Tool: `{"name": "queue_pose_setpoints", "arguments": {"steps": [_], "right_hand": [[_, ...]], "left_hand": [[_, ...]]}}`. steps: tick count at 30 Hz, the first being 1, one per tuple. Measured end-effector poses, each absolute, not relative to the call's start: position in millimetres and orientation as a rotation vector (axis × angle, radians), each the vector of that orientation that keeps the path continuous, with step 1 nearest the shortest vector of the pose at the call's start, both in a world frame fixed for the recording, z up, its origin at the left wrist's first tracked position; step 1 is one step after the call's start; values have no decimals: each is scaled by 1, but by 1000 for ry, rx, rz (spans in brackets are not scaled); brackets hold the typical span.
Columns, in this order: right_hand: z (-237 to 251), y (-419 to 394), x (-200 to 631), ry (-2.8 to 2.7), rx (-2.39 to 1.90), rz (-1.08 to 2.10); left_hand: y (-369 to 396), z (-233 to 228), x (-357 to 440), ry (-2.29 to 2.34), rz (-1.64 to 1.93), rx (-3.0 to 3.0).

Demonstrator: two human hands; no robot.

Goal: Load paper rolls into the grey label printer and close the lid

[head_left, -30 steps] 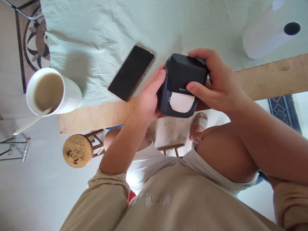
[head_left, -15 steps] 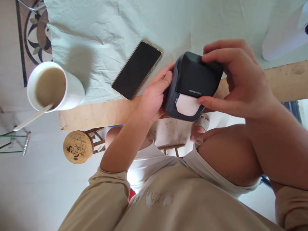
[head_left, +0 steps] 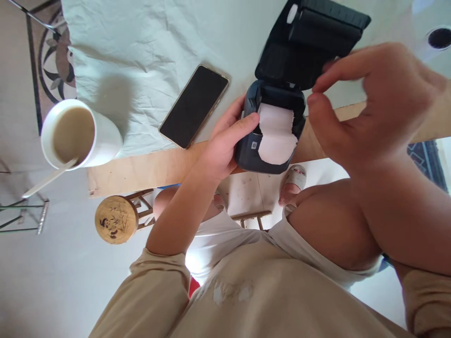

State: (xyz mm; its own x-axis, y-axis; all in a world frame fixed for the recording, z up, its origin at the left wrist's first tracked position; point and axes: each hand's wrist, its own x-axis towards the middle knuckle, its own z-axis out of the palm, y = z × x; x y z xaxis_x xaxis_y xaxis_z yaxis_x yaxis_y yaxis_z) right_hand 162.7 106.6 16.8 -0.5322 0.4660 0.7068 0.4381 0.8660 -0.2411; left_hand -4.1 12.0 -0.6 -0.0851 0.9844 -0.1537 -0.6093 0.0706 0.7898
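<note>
A black label printer is in my left hand, whose thumb lies over its near-left rim. The printer's lid stands raised on its hinge, showing a dark roller inside. White label paper comes out of the compartment and curls over the front, its edge ragged. At the lid's right edge is my right hand, fingers curled, with a small gap between thumb and forefinger. Its fingertips are at or against the lid; I cannot tell whether they touch. Nothing shows between them.
A phone lies on the pale tablecloth, left of the printer. A white cup of brownish drink with a spoon stands at the table's left edge. A white object with a dark round hole is far right. Below stands a wooden stool.
The printer's lid has swung up and away from me, uncovering the paper compartment. My right hand has come off the printer's front and moved to the lid's right edge. My left hand keeps its hold.
</note>
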Motion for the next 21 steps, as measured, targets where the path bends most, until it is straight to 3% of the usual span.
{"name": "queue_pose_setpoints", "arguments": {"steps": [6, 13, 15, 19, 21], "right_hand": [[25, 98, 159, -2556, -919, 102], [25, 100, 165, -2656, -807, 125], [28, 102, 168, -2602, -792, 336], [39, 105, 178, -2318, -757, 1071], [37, 113, 184, -2065, -760, 1184]], "left_hand": [[12, -1, -5, 864, 1398, 634], [10, 2, -4, 934, 1338, 639], [10, 3, -3, 945, 1345, 642], [11, 2, -4, 954, 1355, 638], [11, 1, -5, 954, 1348, 636]]}}
